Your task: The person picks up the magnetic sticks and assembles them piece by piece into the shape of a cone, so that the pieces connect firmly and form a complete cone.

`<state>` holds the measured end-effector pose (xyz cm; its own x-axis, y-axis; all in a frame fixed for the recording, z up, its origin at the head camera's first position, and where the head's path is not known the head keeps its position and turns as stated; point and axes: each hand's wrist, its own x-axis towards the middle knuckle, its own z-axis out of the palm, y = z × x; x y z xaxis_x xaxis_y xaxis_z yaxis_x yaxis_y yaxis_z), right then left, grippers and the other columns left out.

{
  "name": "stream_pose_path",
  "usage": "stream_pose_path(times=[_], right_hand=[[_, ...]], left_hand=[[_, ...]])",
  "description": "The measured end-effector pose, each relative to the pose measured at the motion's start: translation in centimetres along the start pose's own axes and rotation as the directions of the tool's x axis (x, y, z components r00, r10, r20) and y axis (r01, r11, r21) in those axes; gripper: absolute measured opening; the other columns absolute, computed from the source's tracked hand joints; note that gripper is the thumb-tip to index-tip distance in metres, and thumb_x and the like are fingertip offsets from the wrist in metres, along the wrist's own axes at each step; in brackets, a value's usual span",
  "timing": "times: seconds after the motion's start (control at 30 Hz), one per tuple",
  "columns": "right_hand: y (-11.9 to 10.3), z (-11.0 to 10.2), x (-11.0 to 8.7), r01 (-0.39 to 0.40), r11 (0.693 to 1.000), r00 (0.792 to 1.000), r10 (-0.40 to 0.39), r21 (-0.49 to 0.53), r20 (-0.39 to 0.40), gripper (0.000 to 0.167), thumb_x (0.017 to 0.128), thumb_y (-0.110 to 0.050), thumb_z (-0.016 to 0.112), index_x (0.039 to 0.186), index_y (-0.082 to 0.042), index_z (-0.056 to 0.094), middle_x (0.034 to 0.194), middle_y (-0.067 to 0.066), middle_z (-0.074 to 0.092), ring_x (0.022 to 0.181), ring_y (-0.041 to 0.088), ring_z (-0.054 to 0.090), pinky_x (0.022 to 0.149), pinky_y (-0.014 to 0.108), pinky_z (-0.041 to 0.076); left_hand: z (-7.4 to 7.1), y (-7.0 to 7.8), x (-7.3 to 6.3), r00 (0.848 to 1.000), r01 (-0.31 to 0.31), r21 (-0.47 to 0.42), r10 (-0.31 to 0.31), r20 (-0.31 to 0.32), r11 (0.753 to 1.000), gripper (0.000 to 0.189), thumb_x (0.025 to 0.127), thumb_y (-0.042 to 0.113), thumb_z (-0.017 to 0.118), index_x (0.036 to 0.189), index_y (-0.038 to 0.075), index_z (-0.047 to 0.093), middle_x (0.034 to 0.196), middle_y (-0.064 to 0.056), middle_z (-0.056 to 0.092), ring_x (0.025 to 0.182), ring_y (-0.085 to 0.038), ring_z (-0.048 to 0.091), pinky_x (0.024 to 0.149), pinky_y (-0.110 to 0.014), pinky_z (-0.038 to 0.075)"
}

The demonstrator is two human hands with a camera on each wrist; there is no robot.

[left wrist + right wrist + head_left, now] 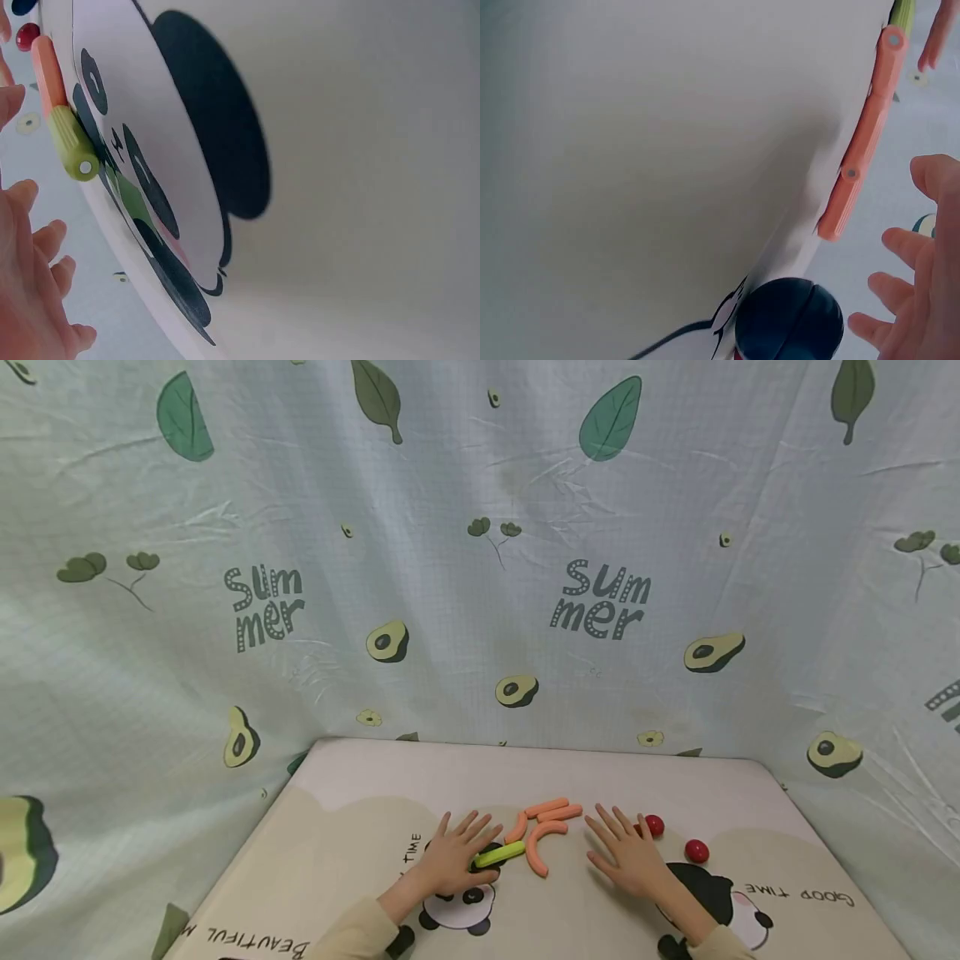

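Note:
My left hand [452, 860] has its fingers spread over the table, palm down. Beside its thumb and index finger lies a yellow-green ridged stick [498, 854] with a round hole at its end; whether they touch I cannot tell. Several orange pieces, some straight and some curved, lie just to the right, among them a curved orange piece [537, 846] and a straight orange piece [560, 813]. My right hand [628, 858] is also spread, holding nothing. By its fingers is a shiny red ball [654, 826], partly covered. In the right wrist view a dark grooved ball [787, 321] is near the fingers.
A second red ball [697, 852] lies right of the right hand. The pale table mat [352, 777] carries printed pandas and lettering. Behind it hangs a curtain [450, 568] with printed avocados and leaves.

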<state>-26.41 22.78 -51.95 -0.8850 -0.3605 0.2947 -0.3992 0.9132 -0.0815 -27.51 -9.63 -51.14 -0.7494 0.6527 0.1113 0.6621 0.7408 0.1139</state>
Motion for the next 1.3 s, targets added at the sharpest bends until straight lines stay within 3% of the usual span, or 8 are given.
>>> stream_pose_path(times=[0.3, 0.57, 1.0, 1.3], right_hand=[[1.0, -0.2, -0.6, 0.02, 0.999, 1.0, -0.021, -0.051, -0.019, 0.051, 0.083, -0.039, 0.057, 0.129, -0.02, 0.047, 0.138, 0.007, 0.041, 0.126, 0.033, 0.037, 0.097, 0.061, 0.022], [2.0, -0.1, -1.3, 0.056, 0.997, 0.991, -0.061, -0.047, -0.117, 0.05, 0.079, -0.033, 0.063, 0.125, -0.016, 0.052, 0.133, 0.01, 0.047, 0.121, 0.034, 0.043, 0.094, 0.061, 0.025], [3.2, -0.2, -1.7, 0.075, 0.995, 0.981, -0.084, -0.06, -0.176, 0.047, 0.078, -0.03, 0.065, 0.121, -0.017, 0.055, 0.129, 0.011, 0.051, 0.117, 0.034, 0.046, 0.093, 0.06, 0.027], [3.6, -0.7, -2.0, 0.057, 0.998, 0.983, -0.062, -0.036, -0.172, 0.046, 0.078, -0.028, 0.065, 0.121, -0.015, 0.055, 0.126, 0.012, 0.053, 0.115, 0.034, 0.046, 0.095, 0.059, 0.023]], left_hand=[[0.0, 0.8, 0.1, 0.998, -0.058, 0.002, 0.058, -0.03, 0.998, 0.064, 0.086, 0.05, 0.045, 0.14, 0.022, 0.028, 0.146, -0.008, 0.027, 0.134, -0.032, 0.024, 0.101, -0.061, 0.017], [-0.1, 1.8, 0.1, 0.996, -0.084, 0.074, 0.087, -0.029, 0.994, 0.062, 0.086, 0.05, 0.047, 0.14, 0.024, 0.029, 0.145, -0.007, 0.031, 0.133, -0.029, 0.028, 0.102, -0.058, 0.021], [0.1, 3.1, 1.0, 0.978, -0.196, 0.186, 0.206, -0.041, 0.963, 0.052, 0.088, 0.041, 0.049, 0.136, 0.023, 0.037, 0.143, -0.005, 0.033, 0.132, -0.029, 0.03, 0.099, -0.055, 0.027], [0.3, 4.0, 1.9, 0.968, -0.213, 0.246, 0.238, -0.076, 0.946, 0.049, 0.086, 0.038, 0.053, 0.132, 0.026, 0.042, 0.138, -0.006, 0.042, 0.129, -0.027, 0.036, 0.097, -0.053, 0.032]])
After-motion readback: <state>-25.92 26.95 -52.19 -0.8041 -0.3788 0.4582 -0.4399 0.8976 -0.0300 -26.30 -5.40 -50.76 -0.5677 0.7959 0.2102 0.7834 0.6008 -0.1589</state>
